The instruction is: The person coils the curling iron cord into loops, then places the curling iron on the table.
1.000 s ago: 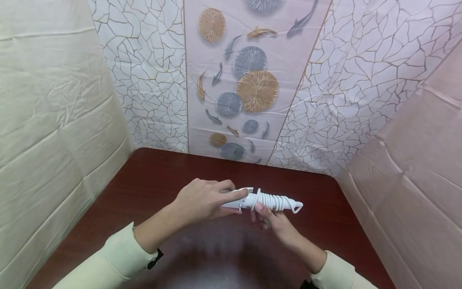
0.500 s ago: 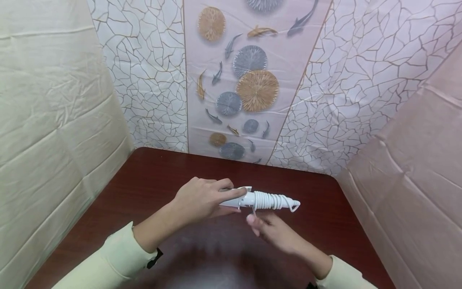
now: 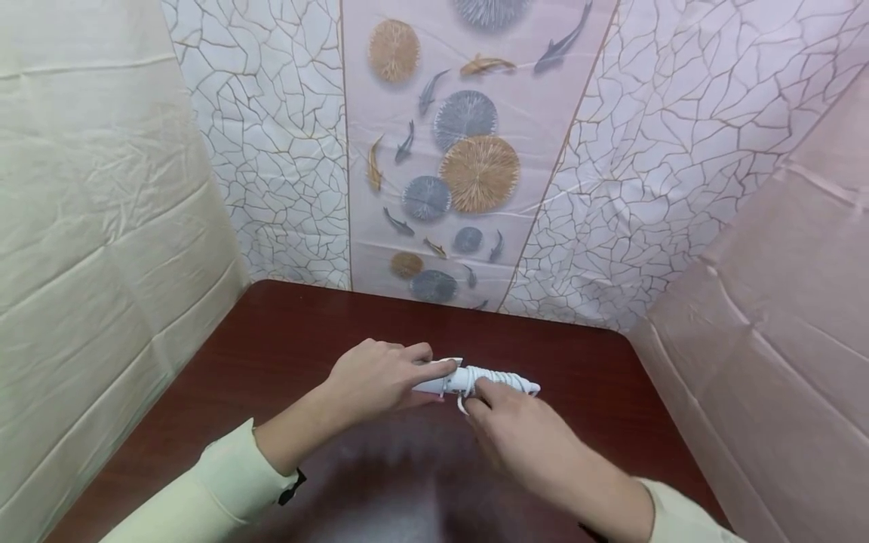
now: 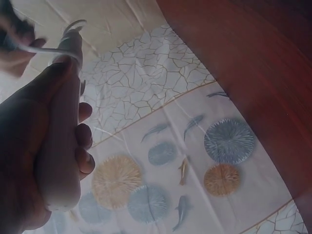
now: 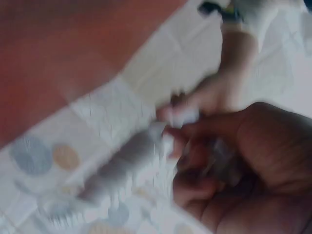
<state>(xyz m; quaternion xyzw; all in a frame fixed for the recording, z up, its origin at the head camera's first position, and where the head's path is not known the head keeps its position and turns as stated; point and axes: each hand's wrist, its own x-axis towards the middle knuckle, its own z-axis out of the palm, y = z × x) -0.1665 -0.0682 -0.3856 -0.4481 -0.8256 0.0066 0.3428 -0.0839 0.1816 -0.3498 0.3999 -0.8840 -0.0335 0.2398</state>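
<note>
My left hand (image 3: 376, 377) grips the body of a white hair iron (image 3: 453, 380), holding it level above the table. White cord (image 3: 501, 376) is wound in several coils round its right, tapering part. At the coils' left end my right hand (image 3: 532, 441) pinches a loose stretch of that cord, which bows below the iron. In the left wrist view the cord (image 4: 48, 50) runs taut from the iron across to the blurred right hand (image 4: 17, 46), while the iron's rounded end (image 4: 58, 192) pokes out of my left palm. The right wrist view is heavily blurred.
A dark red-brown table (image 3: 305, 317) lies beneath both hands. Behind it hangs a patterned cloth (image 3: 434, 121) with fish and round motifs. Plain beige cloth (image 3: 102, 226) walls the left side, and a similar pinkish cloth (image 3: 767, 302) the right.
My right hand has gone from below the coils, round with the cord, to in front of them, now covering part. The iron has shifted slightly left; my left hand keeps its grip.
</note>
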